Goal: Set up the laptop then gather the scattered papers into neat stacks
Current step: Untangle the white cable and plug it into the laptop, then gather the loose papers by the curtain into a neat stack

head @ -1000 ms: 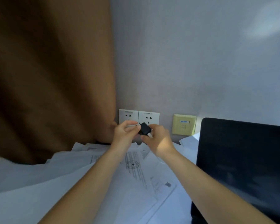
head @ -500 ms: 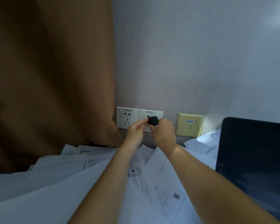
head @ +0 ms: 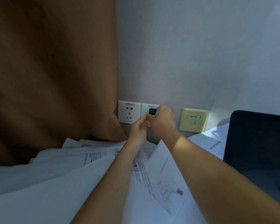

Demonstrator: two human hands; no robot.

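A small black plug point(head: 152, 111) sits against the right white wall socket point(head: 146, 109), and my right hand point(head: 162, 118) grips it from the right. Just below it, my left hand point(head: 139, 127) has its fingertips pinched together; what they pinch is hidden, perhaps the cable. The left white socket point(head: 129, 112) has nothing in it. Scattered printed papers point(head: 90, 160) cover the desk under both forearms. The open laptop's dark screen point(head: 257, 143) stands at the right edge.
A brown curtain point(head: 52, 70) hangs at the left and reaches down to the papers. A cream data-port plate point(head: 193, 119) is on the grey wall point(head: 200, 54) right of the sockets. More papers point(head: 215, 139) lie between that plate and the laptop.
Both hands have lifted the black plug from in front of the sockets up onto the right socket. The view has shifted closer to the wall.
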